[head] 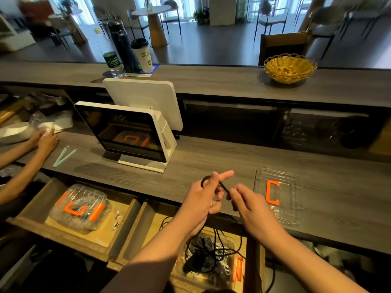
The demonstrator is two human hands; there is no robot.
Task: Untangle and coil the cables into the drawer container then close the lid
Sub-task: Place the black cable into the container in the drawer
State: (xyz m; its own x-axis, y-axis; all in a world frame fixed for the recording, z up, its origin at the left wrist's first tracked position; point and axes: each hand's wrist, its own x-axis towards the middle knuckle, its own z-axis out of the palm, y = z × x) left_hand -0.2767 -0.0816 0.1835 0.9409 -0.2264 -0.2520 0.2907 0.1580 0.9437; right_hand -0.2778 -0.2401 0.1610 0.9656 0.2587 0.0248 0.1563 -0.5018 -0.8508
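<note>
Mid-coiling, lower centre: thin black cable [224, 187] pinched in both left hand [203, 199] and right hand [247, 201] fingers; clear plastic container [230, 269] still tangled, clear orange-clipped lid [277, 195] off on desk [148, 180].

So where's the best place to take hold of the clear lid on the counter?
By the near long edge of the lid, from the drawer side with the right hand. It lies flat on the counter, so only its raised rim offers purchase, and that edge is nearest.
</note>
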